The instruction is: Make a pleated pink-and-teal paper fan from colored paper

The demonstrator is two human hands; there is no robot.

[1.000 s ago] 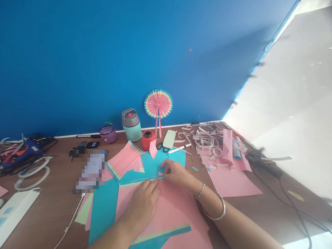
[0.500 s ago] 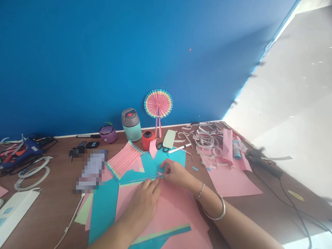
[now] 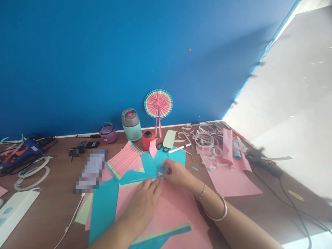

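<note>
My left hand (image 3: 145,200) lies on a pink sheet of paper (image 3: 171,211), its fingers stretched out and pressing near the far edge. That sheet has a pale green and teal band along its far edge and another along its near edge. At the far edge, just right of the left fingertips, my right hand (image 3: 175,173) is curled with thumb and forefinger close together. Whatever its fingers hold is hidden. Under the sheet is a larger teal paper (image 3: 102,212). Beyond my hands lies a pleated pink paper (image 3: 125,159) with striped ends.
A round paper fan (image 3: 158,103) leans on the blue wall. Scissors (image 3: 163,147), a white pen (image 3: 179,148), a red container (image 3: 148,140) and a teal flask (image 3: 131,126) stand or lie behind. Paper strips (image 3: 206,141) and a glue gun (image 3: 263,163) are rightward; a phone (image 3: 92,169) is left.
Both hands have shifted very slightly to the right along the far edge of the pink sheet. Everything else stays as it was.
</note>
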